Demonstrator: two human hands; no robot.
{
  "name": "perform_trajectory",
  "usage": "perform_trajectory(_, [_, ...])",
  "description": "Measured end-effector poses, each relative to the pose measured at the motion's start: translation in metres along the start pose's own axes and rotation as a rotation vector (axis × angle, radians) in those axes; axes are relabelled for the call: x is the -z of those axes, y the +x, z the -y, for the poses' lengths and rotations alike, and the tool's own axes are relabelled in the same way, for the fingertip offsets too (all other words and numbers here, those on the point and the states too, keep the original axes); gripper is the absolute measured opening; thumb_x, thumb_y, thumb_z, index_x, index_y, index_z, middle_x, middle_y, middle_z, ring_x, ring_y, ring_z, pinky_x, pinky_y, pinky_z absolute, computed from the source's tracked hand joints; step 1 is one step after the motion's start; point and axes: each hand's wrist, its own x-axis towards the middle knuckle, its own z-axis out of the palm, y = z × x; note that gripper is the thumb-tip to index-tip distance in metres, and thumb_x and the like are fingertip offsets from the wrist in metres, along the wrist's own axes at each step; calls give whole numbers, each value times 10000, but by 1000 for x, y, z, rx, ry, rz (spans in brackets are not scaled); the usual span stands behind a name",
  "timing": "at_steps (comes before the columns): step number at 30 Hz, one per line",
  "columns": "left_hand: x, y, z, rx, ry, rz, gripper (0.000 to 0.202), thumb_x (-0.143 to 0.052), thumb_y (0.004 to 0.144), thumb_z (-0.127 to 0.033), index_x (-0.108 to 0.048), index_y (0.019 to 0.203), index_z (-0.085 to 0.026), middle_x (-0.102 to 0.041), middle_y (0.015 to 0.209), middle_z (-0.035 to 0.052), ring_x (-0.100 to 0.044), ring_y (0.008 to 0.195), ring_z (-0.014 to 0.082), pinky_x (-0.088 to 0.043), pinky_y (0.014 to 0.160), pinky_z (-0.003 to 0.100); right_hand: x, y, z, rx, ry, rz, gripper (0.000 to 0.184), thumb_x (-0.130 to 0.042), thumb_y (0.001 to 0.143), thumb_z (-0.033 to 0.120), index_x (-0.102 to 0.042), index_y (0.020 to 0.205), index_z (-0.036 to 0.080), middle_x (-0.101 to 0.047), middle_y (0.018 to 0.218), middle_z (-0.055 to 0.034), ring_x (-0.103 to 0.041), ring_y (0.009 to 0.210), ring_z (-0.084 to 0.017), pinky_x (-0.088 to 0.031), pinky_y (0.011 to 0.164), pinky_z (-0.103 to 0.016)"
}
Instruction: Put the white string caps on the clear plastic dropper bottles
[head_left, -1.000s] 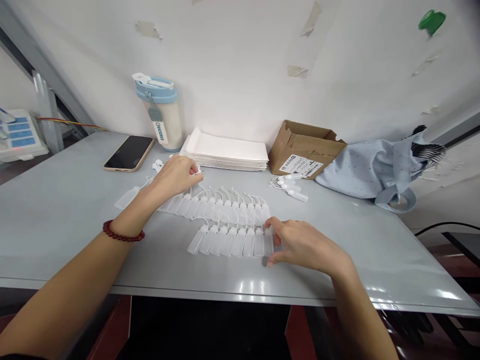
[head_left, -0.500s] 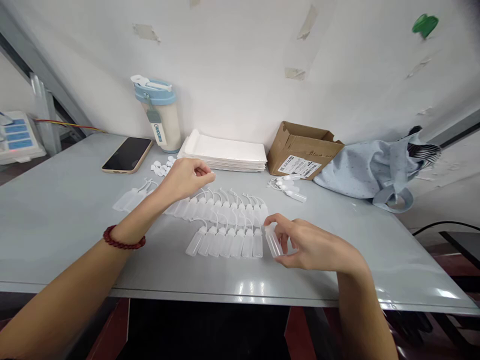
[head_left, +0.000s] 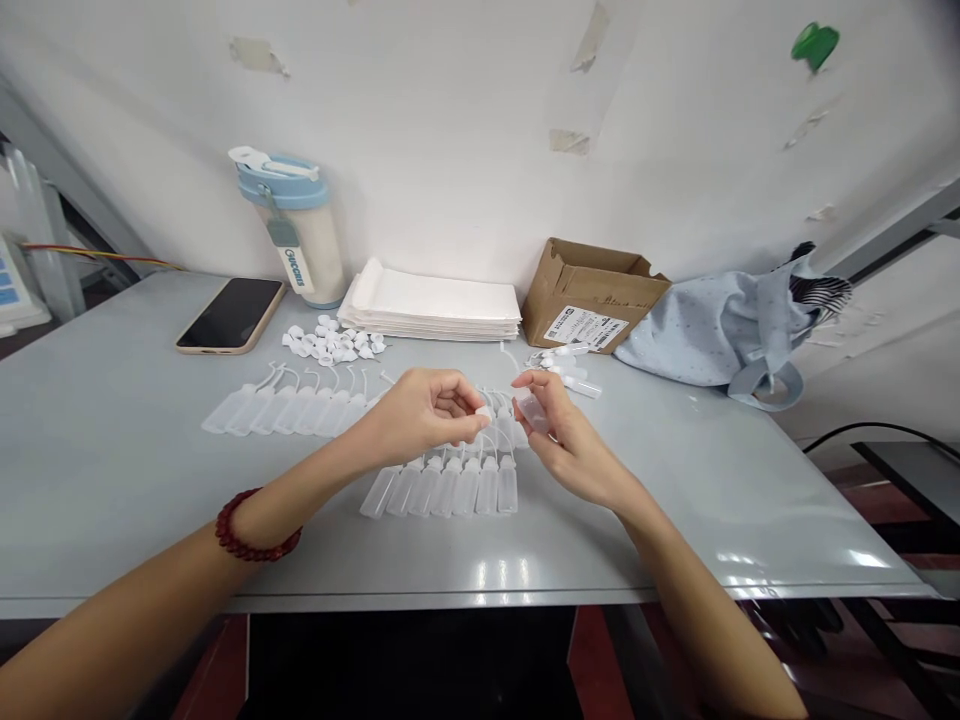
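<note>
Grey tabletop [head_left: 112, 490] against a patched white wall [head_left: 450, 100], seen with both hands together near its middle; clock directions below are taken from the hands.

At 10 o'clock, far left, stands a tumbler [head_left: 291, 235] with a blue lid, a hanging tag and pale walls. Before it lies a phone [head_left: 229, 315], face up. A heap of white caps [head_left: 331, 340] sits at 11 o'clock, just in front of a stack of white mailers [head_left: 429, 305]. At 9 o'clock, a row of squeeze bottles [head_left: 277, 412] lies on its side, translucent and apparently empty, with thin curved spouts. A second row [head_left: 446, 488] lies at 6 o'clock, and more bottles run behind the hands at 12 o'clock, partly hidden by them. At 1 o'clock, a small bunch of bottles [head_left: 566, 366] lies just before an open cardboard box [head_left: 592, 298] with a label on its side; its inside cannot be seen. A crumpled pale blue bag [head_left: 720, 332] slumps at 2 o'clock.

The left hand [head_left: 427, 412], with a red beaded bracelet [head_left: 256, 526] on its wrist, pinches a white piece [head_left: 483, 413] between thumb and fingers; its exact kind is too small to tell. Just beside it, the right hand [head_left: 570, 432] closes around a small bottle [head_left: 531, 410], held tilted above the rows.
</note>
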Motion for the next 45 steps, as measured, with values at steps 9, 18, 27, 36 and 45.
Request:
perform_trajectory(9, [-2,-1,3,-65,-4,-80,188,-653,785,-293,-646,881,-132,-652,687,13,-610,607,112,-526,580,225,-14,2,2,26,-116,-5,313,-297,984,326,-370,1263,204,-559,871,-36,-547,751,-169,-442,688,-313])
perform_trajectory(18, [0,2,2,-48,2,-34,181,-629,798,-290,-679,888,-141,-669,722,13,-608,615,103,-481,518,179,-20,3,-4,103,-170,-16,224,-392,944,230,-357,1163,196,-608,973,-77,-581,698,-165,-451,620,-306])
perform_trajectory(27, [6,3,2,15,19,63,182,-630,811,-326,-678,824,-151,-643,649,-9,-610,598,104,-501,577,206,-21,3,-5,175,-234,-31,209,-415,933,187,-367,1136,203,-608,1044,-115,-621,940,-224,-503,699,-347])
perform_trajectory(36, [6,4,3,127,-124,105,218,-637,797,-322,-663,711,-123,-652,592,30,-626,545,130,-534,562,245,-24,4,-12,263,-294,-53,257,-415,927,188,-366,1176,230,-589,1086,-123,-616,963,-236,-518,748,-403])
perform_trajectory(45, [5,1,6,-178,147,70,143,-620,800,-252,-702,872,-158,-681,803,36,-629,716,138,-494,623,225,-19,3,-3,56,48,66,192,-398,947,252,-353,1130,217,-644,921,-59,-598,789,-175,-463,700,-331])
